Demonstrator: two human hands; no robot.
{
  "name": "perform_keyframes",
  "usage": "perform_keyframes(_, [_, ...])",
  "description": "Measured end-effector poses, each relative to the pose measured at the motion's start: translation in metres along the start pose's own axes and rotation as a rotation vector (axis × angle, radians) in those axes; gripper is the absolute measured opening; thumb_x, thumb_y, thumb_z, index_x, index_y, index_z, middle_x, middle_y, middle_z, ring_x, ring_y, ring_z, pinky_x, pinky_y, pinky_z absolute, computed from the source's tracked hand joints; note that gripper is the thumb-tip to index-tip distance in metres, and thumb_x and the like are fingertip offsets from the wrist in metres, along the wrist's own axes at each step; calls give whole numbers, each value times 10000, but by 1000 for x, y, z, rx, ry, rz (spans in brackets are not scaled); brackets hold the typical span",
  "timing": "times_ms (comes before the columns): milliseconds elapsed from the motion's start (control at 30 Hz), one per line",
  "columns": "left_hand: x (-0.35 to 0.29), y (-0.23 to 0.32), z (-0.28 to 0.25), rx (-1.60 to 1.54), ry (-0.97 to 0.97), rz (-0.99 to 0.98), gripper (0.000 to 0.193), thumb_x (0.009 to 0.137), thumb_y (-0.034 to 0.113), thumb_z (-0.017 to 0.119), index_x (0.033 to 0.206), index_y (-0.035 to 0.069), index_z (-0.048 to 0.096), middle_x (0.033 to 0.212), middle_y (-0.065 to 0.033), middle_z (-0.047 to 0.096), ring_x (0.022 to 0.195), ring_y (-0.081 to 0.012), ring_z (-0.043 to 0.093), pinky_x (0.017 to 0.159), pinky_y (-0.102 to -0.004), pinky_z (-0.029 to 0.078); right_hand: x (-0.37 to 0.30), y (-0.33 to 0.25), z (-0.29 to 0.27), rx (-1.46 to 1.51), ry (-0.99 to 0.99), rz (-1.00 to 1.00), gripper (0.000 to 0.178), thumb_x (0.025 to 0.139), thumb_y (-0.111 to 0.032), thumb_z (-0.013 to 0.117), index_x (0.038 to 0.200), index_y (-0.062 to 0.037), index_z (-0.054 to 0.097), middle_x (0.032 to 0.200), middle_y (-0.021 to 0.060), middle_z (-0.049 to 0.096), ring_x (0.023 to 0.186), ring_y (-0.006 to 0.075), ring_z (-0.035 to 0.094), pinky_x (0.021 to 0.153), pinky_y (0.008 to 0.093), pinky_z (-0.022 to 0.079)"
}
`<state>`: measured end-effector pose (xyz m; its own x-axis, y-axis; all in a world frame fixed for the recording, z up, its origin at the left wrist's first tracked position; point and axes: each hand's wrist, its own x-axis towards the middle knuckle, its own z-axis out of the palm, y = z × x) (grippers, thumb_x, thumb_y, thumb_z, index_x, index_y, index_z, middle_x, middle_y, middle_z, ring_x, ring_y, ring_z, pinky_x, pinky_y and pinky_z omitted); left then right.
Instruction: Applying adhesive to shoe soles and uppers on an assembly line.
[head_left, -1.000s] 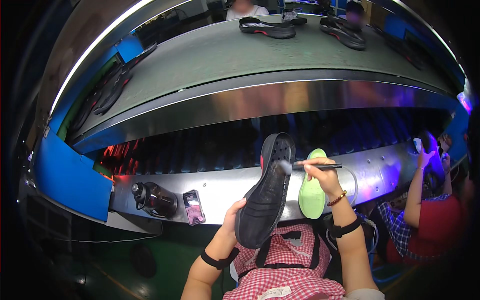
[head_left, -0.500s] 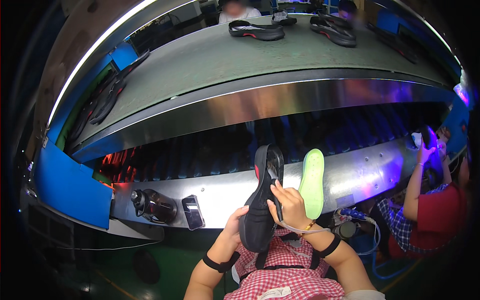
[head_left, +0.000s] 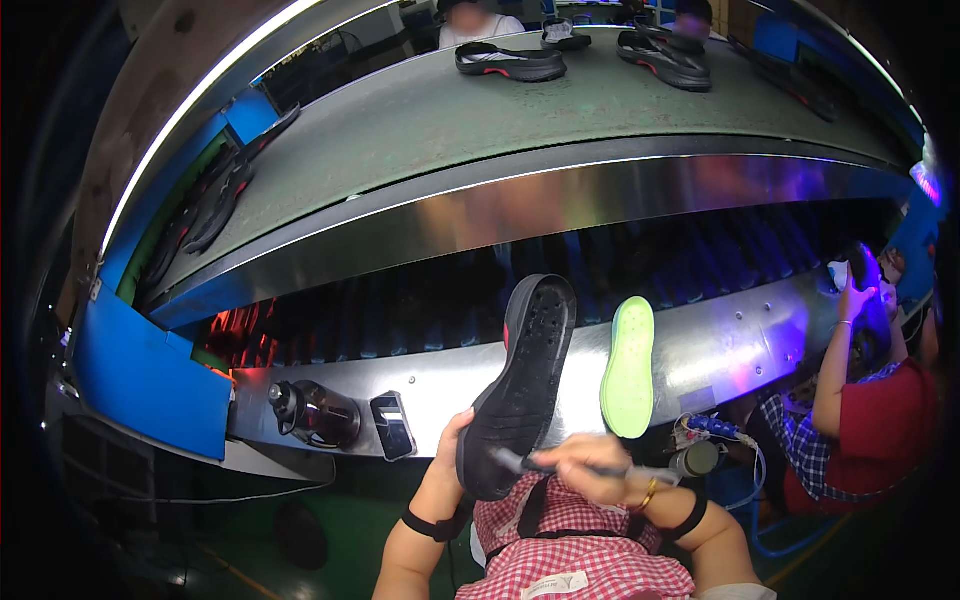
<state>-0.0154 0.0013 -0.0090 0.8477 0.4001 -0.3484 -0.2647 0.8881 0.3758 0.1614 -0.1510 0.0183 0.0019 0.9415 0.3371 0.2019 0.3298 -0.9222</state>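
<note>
The black shoe sole (head_left: 522,385) stands tilted, tread up, leaning against the steel ledge (head_left: 720,345) just left of a green sole (head_left: 629,366). The left hand (head_left: 452,450) grips its lower edge from behind. The right hand (head_left: 590,462), closed around a thin brush (head_left: 560,464), sets the tip on the black sole's heel. Left of it on the ledge sit a phone (head_left: 392,425) and a dark bottle (head_left: 315,412).

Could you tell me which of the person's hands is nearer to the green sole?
Right. The right hand, holding a brush, sits just below the green sole; the left hand grips the black sole farther left.
</note>
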Motion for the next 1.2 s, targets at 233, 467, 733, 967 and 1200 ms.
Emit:
perform_keyframes(233, [11, -12, -17, -47, -122, -59, 568, 859, 368, 417, 1272, -21, 407, 1198, -224, 524, 1038, -331, 567, 919, -434, 453, 26, 4, -18, -621, 300, -243, 161, 685, 11, 561, 829, 23, 632, 859, 157, 657, 670, 263, 611, 626, 337, 483])
perform_keyframes(467, [-17, 5, -8, 93, -104, -91, 597, 796, 242, 587, 1290, -28, 386, 1206, -193, 527, 1031, -264, 578, 924, -359, 451, -6, -11, -12, 312, -116, 59, 249, 755, -97, 542, 906, 82, 629, 879, 185, 654, 735, 265, 622, 696, 332, 490])
perform_keyframes(733, [-27, 90, 121, 318, -245, 481, 688, 814, 490, 451, 1314, 21, 395, 1288, -195, 460, 1107, -352, 512, 926, -514, 406, -26, 3, -50, 1047, 588, -5, 305, 733, -196, 474, 762, 86, 588, 786, 250, 628, 765, 369, 610, 768, 443, 482])
perform_keyframes(967, [45, 254, 162, -566, -375, 808, 828, 827, 620, 318, 1381, 13, 219, 1446, -143, 235, 1333, -329, 222, 1068, -579, 129, -23, 22, -46, 1099, 616, 152, 329, 734, -209, 467, 826, 75, 605, 869, 253, 631, 828, 365, 614, 826, 450, 471])
perform_keyframes(1200, [71, 241, 224, 703, 52, 772, 739, 842, 438, 530, 1373, 6, 249, 1383, -155, 341, 1261, -279, 370, 1034, -400, 300, -45, 68, -81, 1030, 733, 188, 349, 812, -204, 481, 1001, 75, 573, 975, 244, 610, 847, 318, 603, 735, 390, 496])
